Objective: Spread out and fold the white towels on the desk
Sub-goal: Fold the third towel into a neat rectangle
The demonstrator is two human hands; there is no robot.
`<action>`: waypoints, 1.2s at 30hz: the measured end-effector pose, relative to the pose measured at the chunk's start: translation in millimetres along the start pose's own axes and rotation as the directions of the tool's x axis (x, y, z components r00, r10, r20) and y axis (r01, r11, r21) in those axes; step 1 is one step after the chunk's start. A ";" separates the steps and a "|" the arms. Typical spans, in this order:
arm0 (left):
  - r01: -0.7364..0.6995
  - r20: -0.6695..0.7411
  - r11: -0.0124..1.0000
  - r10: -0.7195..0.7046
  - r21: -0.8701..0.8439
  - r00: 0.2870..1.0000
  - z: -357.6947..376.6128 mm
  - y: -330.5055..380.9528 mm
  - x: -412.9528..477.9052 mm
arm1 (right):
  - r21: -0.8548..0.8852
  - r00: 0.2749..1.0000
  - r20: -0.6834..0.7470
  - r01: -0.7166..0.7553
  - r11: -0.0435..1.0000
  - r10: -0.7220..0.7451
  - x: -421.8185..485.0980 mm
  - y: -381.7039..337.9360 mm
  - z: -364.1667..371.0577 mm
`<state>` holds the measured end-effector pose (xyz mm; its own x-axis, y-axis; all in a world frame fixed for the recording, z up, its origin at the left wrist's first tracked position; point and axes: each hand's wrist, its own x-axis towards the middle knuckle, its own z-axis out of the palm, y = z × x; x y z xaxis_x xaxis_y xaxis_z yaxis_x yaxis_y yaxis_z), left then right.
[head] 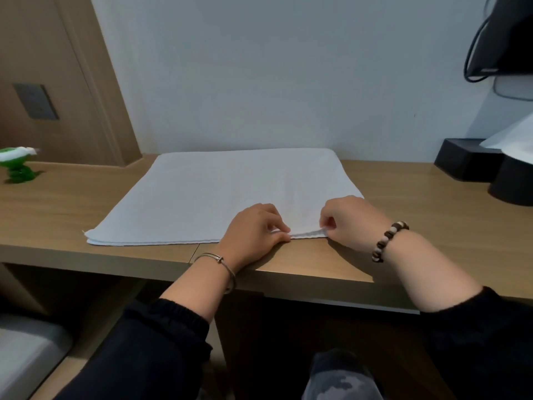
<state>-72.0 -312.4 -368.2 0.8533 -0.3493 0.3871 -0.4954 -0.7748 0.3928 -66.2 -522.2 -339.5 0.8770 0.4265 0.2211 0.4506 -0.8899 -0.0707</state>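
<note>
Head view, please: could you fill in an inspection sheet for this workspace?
Surface: wooden desk, light-brown top, a seam near its front edge.
Job's things: one white towel, flat, layered at its near edge.
Clutter: green toy far left; black boxes far right, white sheet by them.
Grippers: left hand and right hand both pinch the towel's near edge.
Cables: black cable hangs by a dark device, upper right.
Surroundings: pale wall; wooden panel with grey plate.
</note>
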 end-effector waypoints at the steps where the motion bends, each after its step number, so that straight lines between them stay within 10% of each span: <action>1: 0.011 -0.003 1.000 -0.011 -0.008 1.000 -0.1 0.5 0.8 | -0.001 0.999 -0.035 -0.003 1.000 0.003 -0.7 -0.2 -0.6; 15: -0.186 0.051 0.972 0.180 0.143 0.982 -2.2 3.8 -1.5 | 0.135 0.999 -0.029 -0.009 0.991 0.013 -9.3 4.0 8.6; 23: -0.037 0.017 0.988 0.034 0.150 0.999 12.9 14.7 7.4 | 0.566 0.848 -0.098 -0.384 0.730 0.521 2.4 45.7 -12.2; 27: -0.021 0.019 0.988 0.018 0.154 1.000 18.6 14.9 9.8 | 0.275 0.726 0.212 -0.687 0.673 0.654 -3.6 59.5 -19.5; 36: -0.027 0.016 0.987 0.025 0.155 1.000 19.7 13.0 10.9 | 0.479 0.670 0.452 -0.739 0.474 0.588 -10.4 58.3 -33.3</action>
<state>-65.9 -336.7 -375.2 0.8434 -0.3767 0.3830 -0.4868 -0.8376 0.2479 -54.6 -583.9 -313.6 0.9284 -0.1644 -0.3333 -0.3547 -0.6597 -0.6626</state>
